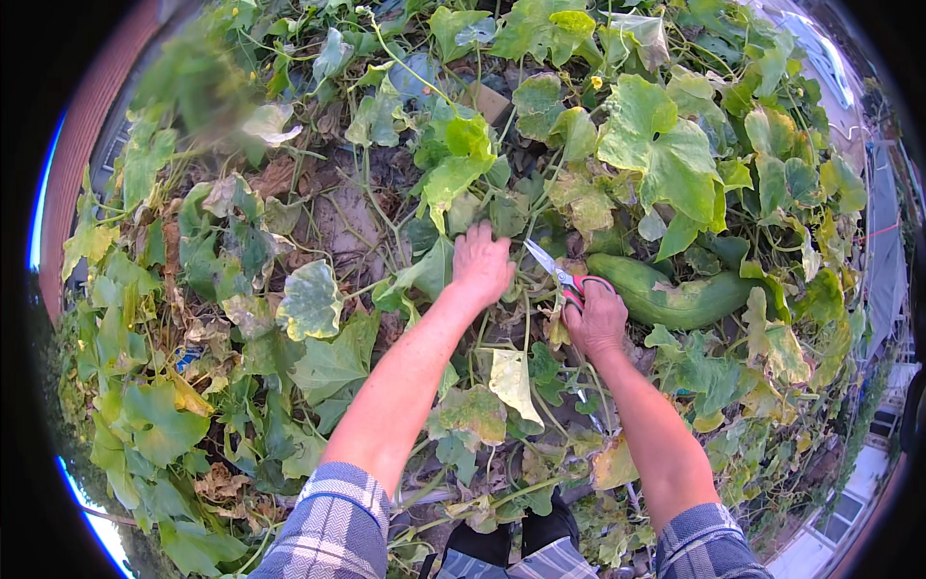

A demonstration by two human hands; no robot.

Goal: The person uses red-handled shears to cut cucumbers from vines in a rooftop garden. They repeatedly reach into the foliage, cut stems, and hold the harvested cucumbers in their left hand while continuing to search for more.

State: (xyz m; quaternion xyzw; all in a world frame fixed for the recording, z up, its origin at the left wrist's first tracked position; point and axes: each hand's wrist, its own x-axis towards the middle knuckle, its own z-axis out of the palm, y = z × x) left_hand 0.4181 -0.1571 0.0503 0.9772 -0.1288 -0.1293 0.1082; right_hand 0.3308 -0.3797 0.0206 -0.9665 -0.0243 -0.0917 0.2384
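My right hand point(599, 318) is closed around the red and black handles of a pair of scissors point(561, 275), whose blades stand slightly apart and point up and left into the vines. To the left, my left hand point(483, 266) reaches among leaves and stems with its fingertips partly hidden by foliage; whether it grips a stem I cannot tell. A large green gourd point(680, 297) with a pale brown patch lies just right of my right hand. A broad green leaf point(662, 148) spreads above it, and a pale, dry leaf point(514, 383) hangs below my hands.
Dense vines with green, yellowed and withered leaves surround both arms. A small yellow flower point(596, 82) shows near the top. Behind the leaves lies a brown block-like object point(486, 101). Grey fabric point(884, 239) hangs at the far right, and a reddish ridged surface point(94, 137) rises at the left.
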